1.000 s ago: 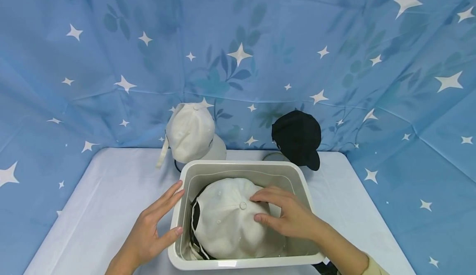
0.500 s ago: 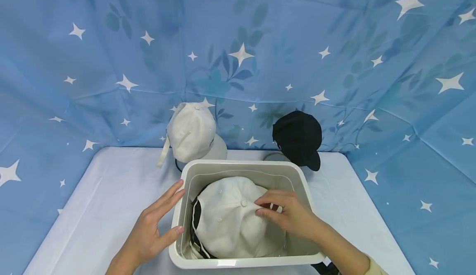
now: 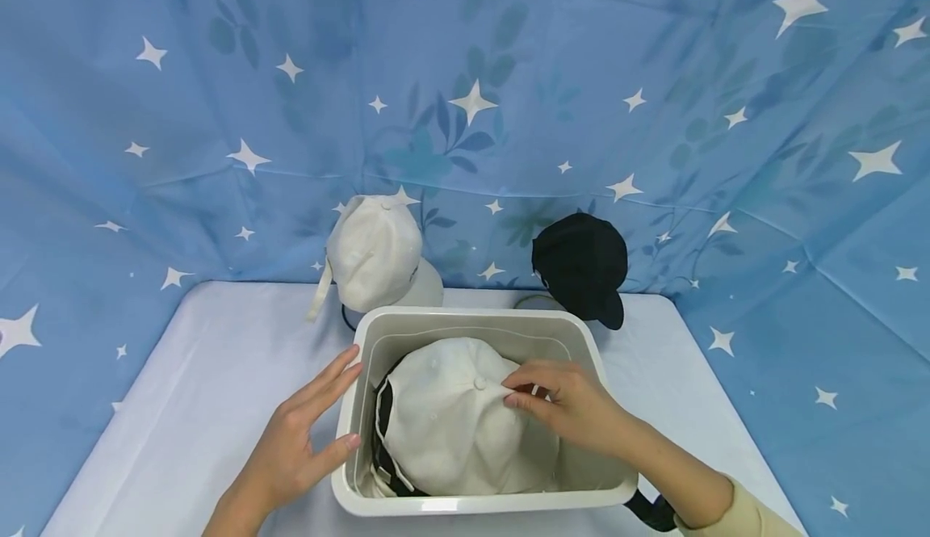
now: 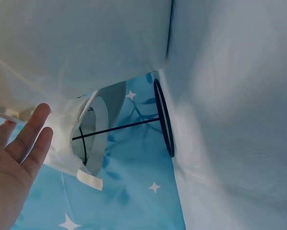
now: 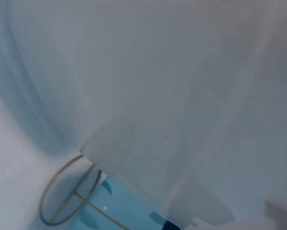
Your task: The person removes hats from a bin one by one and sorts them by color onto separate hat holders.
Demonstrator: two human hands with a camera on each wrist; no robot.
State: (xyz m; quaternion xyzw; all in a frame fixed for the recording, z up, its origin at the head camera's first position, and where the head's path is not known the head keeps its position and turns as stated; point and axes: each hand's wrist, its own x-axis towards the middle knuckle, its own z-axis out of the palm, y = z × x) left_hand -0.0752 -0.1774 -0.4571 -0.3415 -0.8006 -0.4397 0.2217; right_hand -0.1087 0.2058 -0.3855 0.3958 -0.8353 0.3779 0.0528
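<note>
Right hand grip [image 3: 570, 404]: head view; the thumb and fingers pinch a bit of the floppy white cap [image 3: 454, 428], just right of its button.
Left hand grip [image 3: 294, 432]: holds nothing; the fingers are spread out by the left side of the bin [image 3: 479, 506].
Floppy white cap: inside the bin, top side up; something dark peeks out under its left edge.
Bin: pale, and sits on the white desk [image 3: 196, 400].
Caps at the back: a second white cap [image 3: 374, 254] is behind the bin to the left, and a black cap [image 3: 581, 266] is to the right.
Cloth: a blue sheet [image 3: 465, 44] with white stars hangs behind.
Left wrist view: the left hand is near the second white cap, which sits on a black wire stand [image 4: 119, 128]; its strap hangs loose.
Right wrist view: the bin's blurry wall fills most of it, with a round wire base [image 5: 76, 193] just past its edge.
</note>
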